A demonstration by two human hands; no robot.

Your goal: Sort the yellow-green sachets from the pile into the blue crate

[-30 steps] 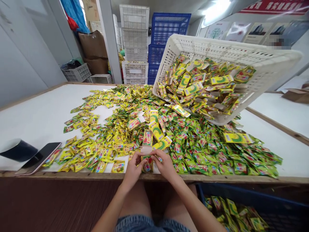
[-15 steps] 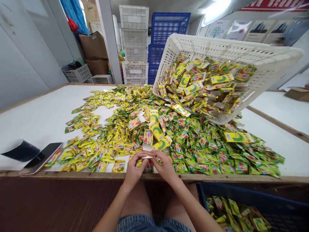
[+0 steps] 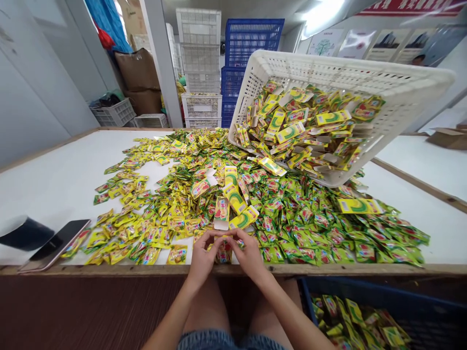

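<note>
Both my hands meet at the table's front edge, fingertips pinched together on a small yellow carton (image 3: 224, 253), mostly hidden behind the fingers. My left hand (image 3: 203, 253) grips it from the left, my right hand (image 3: 247, 253) from the right. Just beyond them, an open red-and-yellow carton (image 3: 221, 213) lies with its white flap toward me. Several yellow cartons (image 3: 235, 198) with a green curved print rest beside it. Green sachets (image 3: 314, 233) spread to the right and yellow sachets (image 3: 146, 228) to the left.
A tilted white basket (image 3: 408, 87) full of cartons leans over the pile. At left lie a phone (image 3: 60, 245) and a dark cup (image 3: 27, 233). A blue crate (image 3: 430, 316) with packed cartons sits below the table at right. Stacked crates (image 3: 200, 53) stand behind.
The white flap that showed between my fingertips is no longer visible; the fingers stay pinched at the carton's top. The view has shifted slightly; the piles look the same.
</note>
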